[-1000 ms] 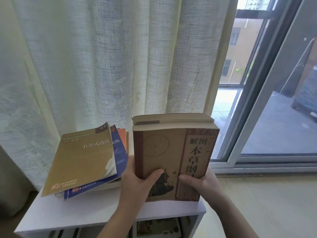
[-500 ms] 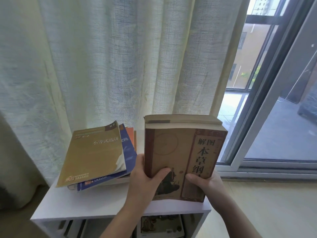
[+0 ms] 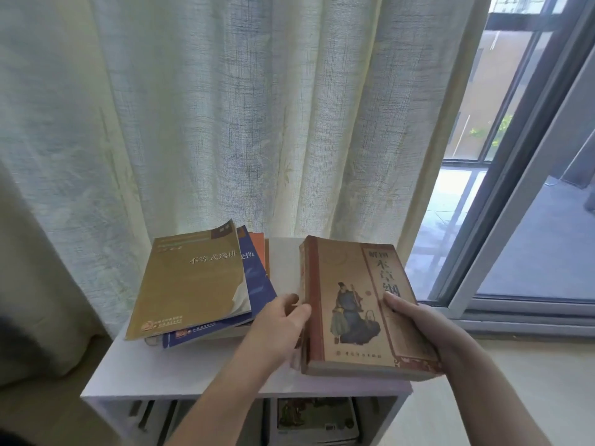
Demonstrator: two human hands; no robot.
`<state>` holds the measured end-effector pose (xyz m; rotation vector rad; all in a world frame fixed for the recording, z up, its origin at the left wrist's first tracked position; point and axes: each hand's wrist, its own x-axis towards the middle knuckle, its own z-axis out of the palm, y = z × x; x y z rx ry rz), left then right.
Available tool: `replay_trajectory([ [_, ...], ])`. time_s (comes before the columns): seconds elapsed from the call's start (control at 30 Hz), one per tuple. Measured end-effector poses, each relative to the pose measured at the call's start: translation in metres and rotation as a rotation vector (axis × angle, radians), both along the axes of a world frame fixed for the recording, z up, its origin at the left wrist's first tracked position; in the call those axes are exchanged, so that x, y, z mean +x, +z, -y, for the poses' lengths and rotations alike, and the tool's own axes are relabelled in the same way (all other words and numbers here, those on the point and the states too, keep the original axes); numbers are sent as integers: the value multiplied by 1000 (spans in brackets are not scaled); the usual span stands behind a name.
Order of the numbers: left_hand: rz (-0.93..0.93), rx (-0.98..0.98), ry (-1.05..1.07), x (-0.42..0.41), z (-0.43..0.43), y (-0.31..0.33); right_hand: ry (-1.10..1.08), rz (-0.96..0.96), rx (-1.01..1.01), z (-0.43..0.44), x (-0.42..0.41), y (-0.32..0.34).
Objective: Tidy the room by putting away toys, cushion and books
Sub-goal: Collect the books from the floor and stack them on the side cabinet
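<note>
Head view: nearest, the two hands are set apart, each clamped on one side of the thick brown book. The left hand curls its fingers against the spine. The right hand lays its thumb on the cover with its fingers out of sight under the outer edge. A grip on both sides probably suits a volume this heavy and lets it be lowered level.

The book lies almost flat, cover up, over the right part of the white shelf unit. Whether it already rests on the top cannot be told. Its cover is tan with a dark red spine strip. It shows a robed figure and a vertical panel of Chinese characters, and the corners look worn.

Below the top, another book lies in an open compartment. To the left sits a fanned stack of paperbacks, which suggests this top is the collecting place. Behind hangs a pale curtain, with a sliding window to the right.
</note>
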<state>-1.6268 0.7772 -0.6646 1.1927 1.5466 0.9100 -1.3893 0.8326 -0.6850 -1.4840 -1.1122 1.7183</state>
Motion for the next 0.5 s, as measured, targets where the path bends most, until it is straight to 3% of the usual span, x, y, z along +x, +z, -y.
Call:
replay_trajectory([
  [0.2, -617, 571, 160, -42, -1, 10, 0, 112, 22, -7, -11, -10],
  [0.27, -763, 517, 50, -64, -6, 1, -12, 114, 20, -7, -18, -12],
  [0.4, -1014, 133, -101, -100, -7, -22, -45, 143, 54, -6, -29, -10],
  [0.5, -1153, 142, -81, -112, -7, -33, -36, 209, 50, -8, -34, -11],
])
